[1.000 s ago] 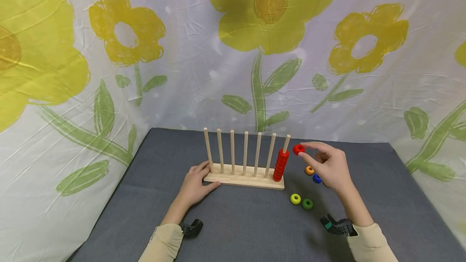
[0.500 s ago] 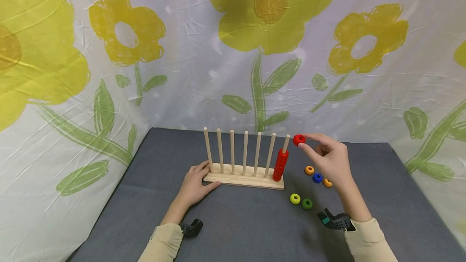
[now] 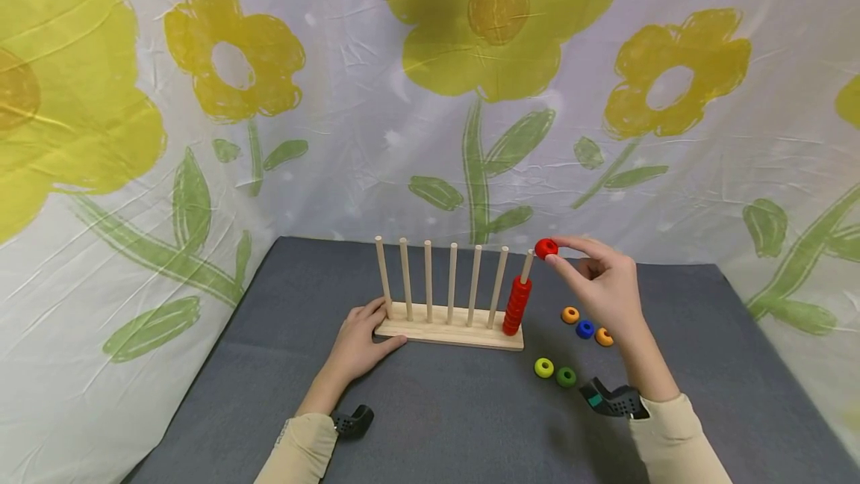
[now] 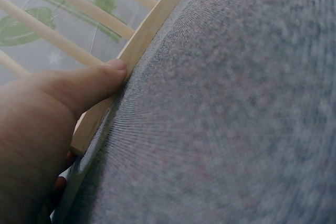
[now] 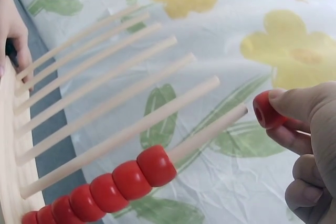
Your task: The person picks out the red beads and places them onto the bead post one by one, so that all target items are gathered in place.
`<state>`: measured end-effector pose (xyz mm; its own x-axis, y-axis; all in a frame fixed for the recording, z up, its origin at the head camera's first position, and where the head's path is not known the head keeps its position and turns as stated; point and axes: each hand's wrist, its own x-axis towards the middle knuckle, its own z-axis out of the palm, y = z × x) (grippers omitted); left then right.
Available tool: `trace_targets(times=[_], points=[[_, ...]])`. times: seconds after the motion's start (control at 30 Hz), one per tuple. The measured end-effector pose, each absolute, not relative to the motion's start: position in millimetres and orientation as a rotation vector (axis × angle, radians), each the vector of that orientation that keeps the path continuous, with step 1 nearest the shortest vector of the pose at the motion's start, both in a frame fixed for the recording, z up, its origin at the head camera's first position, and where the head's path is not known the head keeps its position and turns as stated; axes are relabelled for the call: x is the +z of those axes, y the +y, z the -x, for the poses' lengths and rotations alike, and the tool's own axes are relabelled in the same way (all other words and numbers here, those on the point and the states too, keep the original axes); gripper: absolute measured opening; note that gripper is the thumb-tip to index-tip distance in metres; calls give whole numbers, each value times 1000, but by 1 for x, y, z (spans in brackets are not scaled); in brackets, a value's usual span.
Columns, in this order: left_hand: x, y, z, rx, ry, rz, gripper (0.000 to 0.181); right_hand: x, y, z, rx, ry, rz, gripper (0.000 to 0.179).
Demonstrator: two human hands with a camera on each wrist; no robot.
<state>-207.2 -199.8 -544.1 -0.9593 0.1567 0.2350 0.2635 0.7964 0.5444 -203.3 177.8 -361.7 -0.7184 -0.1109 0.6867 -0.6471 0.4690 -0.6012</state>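
A wooden peg rack (image 3: pixel 450 334) with a row of upright pegs stands on the dark cloth. Its rightmost peg carries a stack of red beads (image 3: pixel 516 306), the peg's tip bare above them. My right hand (image 3: pixel 605 288) pinches one more red bead (image 5: pixel 266 110) between thumb and fingertips. That bead is beside the tip of the rightmost peg, a small gap apart in the right wrist view. At the rack's left end my left hand (image 3: pixel 359 342) grips the base, thumb (image 4: pixel 102 81) against the front edge; its other fingers are partly hidden behind the end.
Right of the rack lie loose beads: a blue bead (image 3: pixel 581 334) between two orange ones, and nearer me a yellow bead (image 3: pixel 539 373) beside a green bead (image 3: pixel 561 382). A flowered cloth (image 3: pixel 336 133) hangs behind the table (image 3: pixel 430 424).
My right hand has risen with the red bead, then shifted slightly left to the peg's tip, uncovering the right-hand orange bead. The left hand and rack have stayed put.
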Motion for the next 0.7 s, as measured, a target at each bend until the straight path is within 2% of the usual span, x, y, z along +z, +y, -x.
trace_targets(times=[0.17, 0.4, 0.7], points=[[-545, -200, 208, -882, -2805, 327, 78, -371, 180, 214, 1224, -2146, -646, 30], [-544, -200, 207, -882, -2799, 328, 77, -350, 163, 198, 1260, -2159, -653, 27], [-545, -200, 207, -872, -2805, 336, 78, -355, 160, 201, 1274, -2192, -648, 28]])
